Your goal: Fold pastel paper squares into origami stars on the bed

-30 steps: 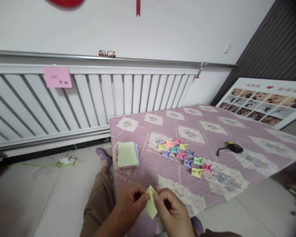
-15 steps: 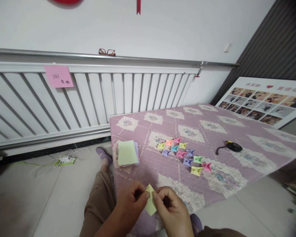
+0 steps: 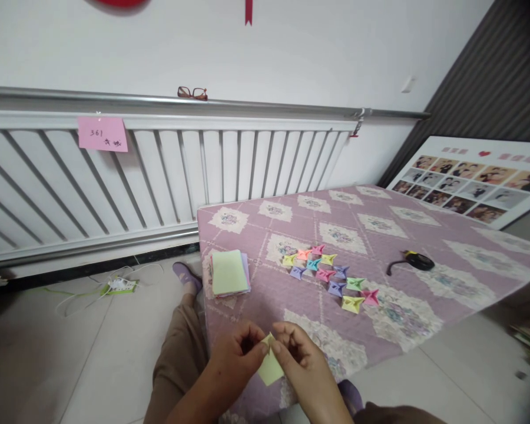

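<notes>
A folded piece of pale yellow paper (image 3: pixel 271 370) is held over the near edge of the patterned cloth. My left hand (image 3: pixel 242 356) pinches its upper left edge between thumb and fingers. On the other side, my right hand (image 3: pixel 302 362) grips the upper right edge with the thumb pressed on the paper. The paper's point sticks up between both thumbs. Beyond my left hand lies a stack of coloured paper sheets (image 3: pixel 228 272), light green on top. Several small folded paper shapes (image 3: pixel 324 275) in yellow, pink, blue, purple and green stand in slanting rows farther right.
The pieces rest on a purple floral cloth (image 3: pixel 287 306) over a flat surface. A coiled black cable (image 3: pixel 419 261) lies to the right. Glasses (image 3: pixel 192 93) sit on the pipe above a white radiator (image 3: pixel 229 159). A power strip (image 3: pixel 120 287) with wires is on the floor.
My right fingers have lifted and loosened a little around the yellow paper, whose lower part now looks wider. The pink note on the radiator has swung slightly. My left hand keeps its pinch.
</notes>
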A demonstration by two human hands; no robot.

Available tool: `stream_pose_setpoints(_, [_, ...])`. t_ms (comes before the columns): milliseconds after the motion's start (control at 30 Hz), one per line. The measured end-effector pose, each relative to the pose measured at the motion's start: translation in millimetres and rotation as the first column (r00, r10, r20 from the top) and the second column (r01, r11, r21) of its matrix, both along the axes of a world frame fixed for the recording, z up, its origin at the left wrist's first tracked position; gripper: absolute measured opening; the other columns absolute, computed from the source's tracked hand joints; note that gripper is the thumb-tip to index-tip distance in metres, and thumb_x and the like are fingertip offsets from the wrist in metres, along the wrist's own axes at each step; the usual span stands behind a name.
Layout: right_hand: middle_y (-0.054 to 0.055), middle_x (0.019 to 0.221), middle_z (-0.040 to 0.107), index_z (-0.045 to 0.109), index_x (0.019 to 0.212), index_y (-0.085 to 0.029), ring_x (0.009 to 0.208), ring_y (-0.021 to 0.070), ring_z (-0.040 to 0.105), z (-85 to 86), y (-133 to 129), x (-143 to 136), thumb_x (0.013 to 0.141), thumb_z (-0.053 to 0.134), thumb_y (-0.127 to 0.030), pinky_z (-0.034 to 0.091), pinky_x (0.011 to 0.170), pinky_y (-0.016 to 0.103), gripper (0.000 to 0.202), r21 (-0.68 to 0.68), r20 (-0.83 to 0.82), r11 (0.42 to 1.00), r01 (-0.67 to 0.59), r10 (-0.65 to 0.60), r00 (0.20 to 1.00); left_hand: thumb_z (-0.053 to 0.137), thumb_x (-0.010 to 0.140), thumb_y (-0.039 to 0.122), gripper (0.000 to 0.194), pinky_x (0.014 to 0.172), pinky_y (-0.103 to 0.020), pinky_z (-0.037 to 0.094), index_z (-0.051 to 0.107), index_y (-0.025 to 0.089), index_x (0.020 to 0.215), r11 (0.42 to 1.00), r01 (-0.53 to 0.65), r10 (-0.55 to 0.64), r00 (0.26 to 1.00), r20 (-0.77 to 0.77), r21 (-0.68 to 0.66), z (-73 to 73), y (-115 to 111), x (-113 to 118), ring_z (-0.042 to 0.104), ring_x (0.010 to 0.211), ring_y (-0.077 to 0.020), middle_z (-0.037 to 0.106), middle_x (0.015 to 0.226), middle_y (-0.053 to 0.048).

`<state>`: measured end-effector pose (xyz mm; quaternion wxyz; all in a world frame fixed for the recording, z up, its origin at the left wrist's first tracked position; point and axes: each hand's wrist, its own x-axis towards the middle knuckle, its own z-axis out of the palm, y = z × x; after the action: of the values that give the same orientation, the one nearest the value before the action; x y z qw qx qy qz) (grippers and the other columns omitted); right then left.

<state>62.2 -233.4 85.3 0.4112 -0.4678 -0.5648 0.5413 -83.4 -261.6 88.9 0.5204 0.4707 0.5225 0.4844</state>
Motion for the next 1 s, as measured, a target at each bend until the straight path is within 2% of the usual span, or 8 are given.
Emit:
stream_pose_setpoints(167, [-0.004, 0.058, 0.048, 0.059, 0.065, -0.019, 0.055, 0.0108, 0.042, 6.1, 3.5, -4.6, 0.075, 0.064, -0.054, 0.034, 0.052, 0.022, 0.036, -0.012, 0.018, 0.999, -0.03, 0.03, 0.999, 0.062, 0.075, 0.03, 0.016, 0.054, -0.023, 0.031, 0.054, 0.016, 0.073, 1.0, 0.001, -0.001, 0.998, -0.064, 0.009, 3.6, 1.9, -0.8, 0.039, 0.058, -0.0101, 0.045, 0.061, 0.004])
stream_pose_setpoints(300, [-0.004, 0.057, 0.048, 0.058, 0.065, -0.019, 0.054, 0.0106, 0.041, 10.1, 5.9, -6.1, 0.073, 0.064, -0.056, 0.033, 0.052, 0.022, 0.039, -0.069, -0.014, 0.997, -0.025, 0.024, 1.0, 0.065, 0.073, 0.034, 0.023, 0.057, -0.023, 0.033, 0.056, 0.016, 0.083, 0.999, 0.036, -0.035, 0.996, 0.081, -0.012, 0.4, 3.7, -1.7, 0.041, 0.062, -0.0104, 0.049, 0.068, 0.004])
stream_pose_setpoints(400, [-0.004, 0.058, 0.049, 0.058, 0.067, -0.018, 0.055, 0.0104, 0.041, 12.2, 6.7, -7.3, 0.072, 0.065, -0.057, 0.033, 0.052, 0.022, 0.04, -0.1, -0.046, 0.995, -0.016, 0.011, 0.999, 0.066, 0.072, 0.035, 0.024, 0.056, -0.022, 0.033, 0.055, 0.016, 0.078, 0.994, 0.09, -0.079, 0.986, 0.146, -0.069, -9.1, 5.1, 0.9, 0.041, 0.06, -0.0099, 0.049, 0.065, 0.004])
stream_pose_setpoints(500, [-0.005, 0.058, 0.048, 0.058, 0.067, -0.019, 0.054, 0.0099, 0.04, 12.0, 8.3, -8.3, 0.072, 0.066, -0.058, 0.032, 0.051, 0.021, 0.04, -0.102, -0.06, 0.995, -0.009, 0.003, 0.998, 0.065, 0.071, 0.038, 0.025, 0.053, -0.023, 0.03, 0.051, 0.017, 0.07, 0.993, 0.057, -0.038, 0.983, 0.178, -0.106, -18.2, 6.2, 5.7, 0.038, 0.056, -0.0094, 0.044, 0.059, 0.006])
stream_pose_setpoints(567, [-0.005, 0.057, 0.047, 0.057, 0.066, -0.019, 0.053, 0.0098, 0.039, 10.3, 9.7, -8.5, 0.072, 0.065, -0.06, 0.032, 0.05, 0.022, 0.042, -0.095, -0.054, 0.995, -0.02, 0.015, 0.998, 0.063, 0.072, 0.04, 0.027, 0.052, -0.023, 0.029, 0.049, 0.018, 0.067, 0.994, 0.021, -0.002, 0.985, 0.174, -0.106, -20.2, 6.3, 8.3, 0.037, 0.054, -0.0096, 0.042, 0.057, 0.006])
stream_pose_setpoints(733, [-0.005, 0.056, 0.047, 0.057, 0.065, -0.019, 0.052, 0.0098, 0.038, 6.8, 10.2, -9.6, 0.072, 0.065, -0.061, 0.032, 0.05, 0.021, 0.043, -0.098, -0.047, 0.995, 0.014, -0.019, 0.999, 0.06, 0.073, 0.036, 0.023, 0.053, -0.024, 0.028, 0.048, 0.018, 0.065, 0.996, -0.045, 0.048, 0.998, 0.031, -0.081, -17.9, 5.8, 11.3, 0.038, 0.056, -0.0102, 0.042, 0.058, 0.006])
stream_pose_setpoints(900, [-0.005, 0.056, 0.05, 0.057, 0.065, -0.019, 0.052, 0.0102, 0.041, 7.3, 12.4, -9.4, 0.069, 0.069, -0.058, 0.034, 0.05, 0.022, 0.041, -0.156, -0.108, 0.986, 0.058, -0.075, 0.991, 0.063, 0.068, 0.039, 0.027, 0.053, -0.024, 0.03, 0.057, 0.015, 0.077, 0.991, 0.053, -0.029, 0.981, 0.193, -0.121, -24.0, 4.5, 14.4, 0.038, 0.054, -0.0097, 0.047, 0.06, 0.005])
stream_pose_setpoints(1000, [-0.005, 0.054, 0.049, 0.057, 0.065, -0.019, 0.051, 0.01, 0.041, 5.7, 14.5, -8.8, 0.069, 0.069, -0.057, 0.033, 0.05, 0.022, 0.04, -0.163, -0.115, 0.983, 0.079, -0.099, 0.988, 0.062, 0.067, 0.035, 0.023, 0.053, -0.024, 0.029, 0.059, 0.014, 0.075, 0.986, 0.073, -0.043, 0.98, 0.195, -0.151, -27.7, 2.4, 14.9, 0.038, 0.052, -0.0087, 0.047, 0.058, 0.005])
